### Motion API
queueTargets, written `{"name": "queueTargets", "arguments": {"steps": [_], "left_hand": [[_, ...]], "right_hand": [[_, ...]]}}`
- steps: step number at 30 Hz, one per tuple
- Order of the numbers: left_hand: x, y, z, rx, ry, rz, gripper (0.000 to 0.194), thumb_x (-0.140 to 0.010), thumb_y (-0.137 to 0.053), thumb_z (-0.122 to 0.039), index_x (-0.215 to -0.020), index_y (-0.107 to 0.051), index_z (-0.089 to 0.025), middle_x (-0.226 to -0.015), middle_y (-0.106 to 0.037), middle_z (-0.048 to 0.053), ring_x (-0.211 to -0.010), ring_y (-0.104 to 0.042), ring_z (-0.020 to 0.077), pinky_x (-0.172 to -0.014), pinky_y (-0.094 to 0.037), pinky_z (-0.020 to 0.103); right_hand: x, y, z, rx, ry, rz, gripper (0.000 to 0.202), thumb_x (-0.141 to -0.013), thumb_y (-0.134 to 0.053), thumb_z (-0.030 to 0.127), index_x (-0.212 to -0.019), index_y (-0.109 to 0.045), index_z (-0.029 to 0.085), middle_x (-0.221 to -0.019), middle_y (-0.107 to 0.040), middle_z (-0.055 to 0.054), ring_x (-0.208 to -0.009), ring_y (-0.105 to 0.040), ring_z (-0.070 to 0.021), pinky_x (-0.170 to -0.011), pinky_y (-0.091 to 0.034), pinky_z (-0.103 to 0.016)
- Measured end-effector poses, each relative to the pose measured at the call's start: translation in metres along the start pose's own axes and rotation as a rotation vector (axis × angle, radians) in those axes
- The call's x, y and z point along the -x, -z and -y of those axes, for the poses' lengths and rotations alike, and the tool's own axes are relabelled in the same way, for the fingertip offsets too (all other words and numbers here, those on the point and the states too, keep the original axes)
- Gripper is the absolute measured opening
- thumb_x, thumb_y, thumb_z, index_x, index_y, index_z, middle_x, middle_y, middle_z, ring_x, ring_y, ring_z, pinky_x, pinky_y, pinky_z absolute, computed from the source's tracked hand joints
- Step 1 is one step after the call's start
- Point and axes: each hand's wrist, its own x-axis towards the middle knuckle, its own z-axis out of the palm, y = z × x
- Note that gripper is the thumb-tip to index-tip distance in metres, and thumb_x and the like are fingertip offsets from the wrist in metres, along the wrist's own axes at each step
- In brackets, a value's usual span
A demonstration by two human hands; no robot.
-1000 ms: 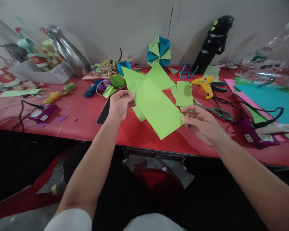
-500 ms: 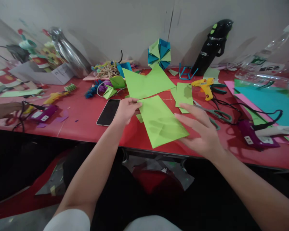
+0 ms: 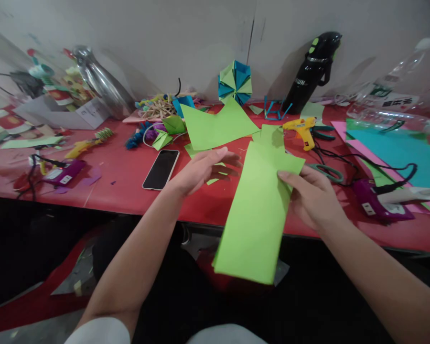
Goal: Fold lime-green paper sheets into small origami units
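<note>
Gripping green paper (image 3: 258, 210) in your right hand (image 3: 311, 196), you sit at a red table (image 3: 125, 177) set along a grey wall (image 3: 186, 43).
The paper hangs tilted across the table's front edge, your thumb on its upper right side; your left hand (image 3: 206, 172), fingers spread, holds nothing, just beside it and near a dark-screened phone (image 3: 161, 169). Along the wall stand a steel flask (image 3: 102, 81), a blue-and-green paper ball (image 3: 235, 82) and a black bottle (image 3: 310, 76); a yellow glue gun (image 3: 303, 130) and coloured sheets (image 3: 404, 148) lie rightward on the surface.
</note>
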Motion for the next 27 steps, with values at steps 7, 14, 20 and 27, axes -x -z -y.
{"name": "queueTargets", "arguments": {"steps": [7,14,20,27], "left_hand": [[0.010,-0.021,0.013,-0.055,0.067,-0.060,0.026,-0.077,-0.080,-0.043,-0.084,-0.074,-0.018,-0.082,-0.074,0.005,-0.074,-0.070,0.0168,-0.069,-0.060,0.029],[0.011,-0.019,0.028,-0.116,0.076,-0.142,0.024,-0.080,-0.077,-0.042,-0.083,-0.075,-0.019,-0.083,-0.075,0.004,-0.074,-0.071,0.0158,-0.070,-0.060,0.027],[0.017,-0.025,0.025,-0.106,0.041,-0.176,0.024,-0.079,-0.078,-0.042,-0.084,-0.076,-0.019,-0.084,-0.076,0.005,-0.078,-0.073,0.0189,-0.071,-0.062,0.030],[0.018,-0.025,0.025,-0.082,0.016,-0.198,0.024,-0.077,-0.079,-0.042,-0.085,-0.076,-0.019,-0.085,-0.077,0.004,-0.077,-0.072,0.0173,-0.071,-0.061,0.029]], "right_hand": [[-0.001,-0.003,-0.015,0.008,-0.088,0.100,0.018,-0.082,-0.075,0.037,-0.095,-0.073,0.023,-0.099,-0.077,-0.007,-0.090,-0.073,-0.0269,-0.082,-0.059,-0.044],[-0.003,-0.001,-0.019,0.075,-0.073,0.170,0.019,-0.082,-0.077,0.037,-0.096,-0.077,0.023,-0.100,-0.078,-0.006,-0.087,-0.072,-0.0242,-0.077,-0.058,-0.038],[-0.001,-0.007,-0.018,0.069,-0.099,0.137,0.029,-0.079,-0.079,0.044,-0.100,-0.077,0.023,-0.106,-0.078,-0.008,-0.097,-0.072,-0.0283,-0.083,-0.060,-0.043],[0.000,-0.006,-0.019,0.114,-0.097,0.154,0.030,-0.080,-0.078,0.048,-0.100,-0.077,0.025,-0.107,-0.078,-0.008,-0.096,-0.073,-0.0293,-0.083,-0.061,-0.045]]}}
